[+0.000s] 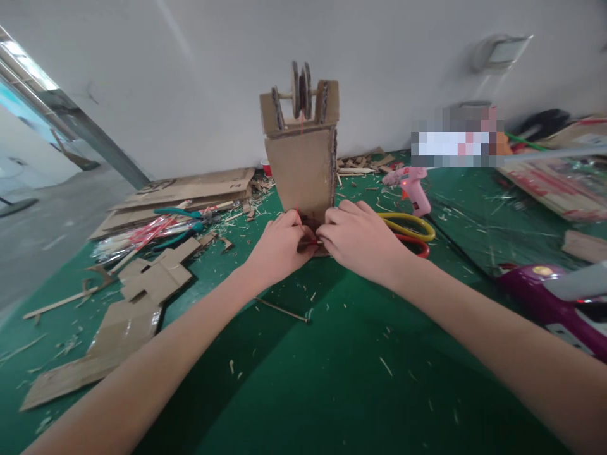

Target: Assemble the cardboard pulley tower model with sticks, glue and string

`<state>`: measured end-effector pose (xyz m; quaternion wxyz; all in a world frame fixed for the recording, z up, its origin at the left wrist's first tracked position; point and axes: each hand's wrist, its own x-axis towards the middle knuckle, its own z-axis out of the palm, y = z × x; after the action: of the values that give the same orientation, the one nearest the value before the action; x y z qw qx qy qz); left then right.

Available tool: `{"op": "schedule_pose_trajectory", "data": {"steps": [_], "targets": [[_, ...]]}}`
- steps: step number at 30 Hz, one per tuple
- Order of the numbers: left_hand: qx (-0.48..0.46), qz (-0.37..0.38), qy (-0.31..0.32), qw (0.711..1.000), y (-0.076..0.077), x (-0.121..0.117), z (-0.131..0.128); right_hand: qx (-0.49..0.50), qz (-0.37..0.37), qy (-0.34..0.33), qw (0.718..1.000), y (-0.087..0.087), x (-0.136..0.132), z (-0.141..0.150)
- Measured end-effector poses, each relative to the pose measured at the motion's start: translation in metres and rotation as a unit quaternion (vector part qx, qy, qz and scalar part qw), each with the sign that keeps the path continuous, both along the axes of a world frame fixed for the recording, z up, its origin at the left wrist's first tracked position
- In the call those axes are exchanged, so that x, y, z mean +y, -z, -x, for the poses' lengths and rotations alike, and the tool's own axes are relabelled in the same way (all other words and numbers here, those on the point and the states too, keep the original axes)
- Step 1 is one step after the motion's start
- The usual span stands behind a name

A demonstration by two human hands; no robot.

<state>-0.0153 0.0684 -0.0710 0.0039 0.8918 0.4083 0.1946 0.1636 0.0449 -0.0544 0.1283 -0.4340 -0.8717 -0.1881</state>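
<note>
A cardboard tower [303, 167] stands upright on the green table, with a cardboard pulley wheel [296, 91] on a wooden axle at its top. A red string [302, 123] hangs from the wheel and shows again near my fingers. Low at the tower's front, my left hand [282, 246] is closed in a pinch on the red string. My right hand [363, 240] pinches at the same spot, its fingertips almost meeting the left ones, where the string passes between them. The fingers partly hide the tower's base and the string's end.
Left lie cardboard pieces [159, 278], flat cardboard sheets [190, 189] and teal-handled pliers [177, 213]. Yellow-handled scissors [412, 226] and a pink glue gun [412, 186] are right. A purple tool [535, 284] lies at far right. A thin metal rod [282, 308] lies in front.
</note>
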Motion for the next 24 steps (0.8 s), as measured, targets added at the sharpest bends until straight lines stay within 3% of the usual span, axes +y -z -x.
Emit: {"op": "schedule_pose_trajectory", "data": {"steps": [7, 24], "targets": [[0.000, -0.005, -0.001, 1.000, 0.003, 0.002, 0.001, -0.050, 0.099, -0.016, 0.994, -0.013, 0.011, 0.004], [0.028, -0.053, -0.030, 0.998, 0.008, 0.001, -0.004, -0.084, 0.164, 0.013, 0.983, -0.023, 0.017, 0.012]]}}
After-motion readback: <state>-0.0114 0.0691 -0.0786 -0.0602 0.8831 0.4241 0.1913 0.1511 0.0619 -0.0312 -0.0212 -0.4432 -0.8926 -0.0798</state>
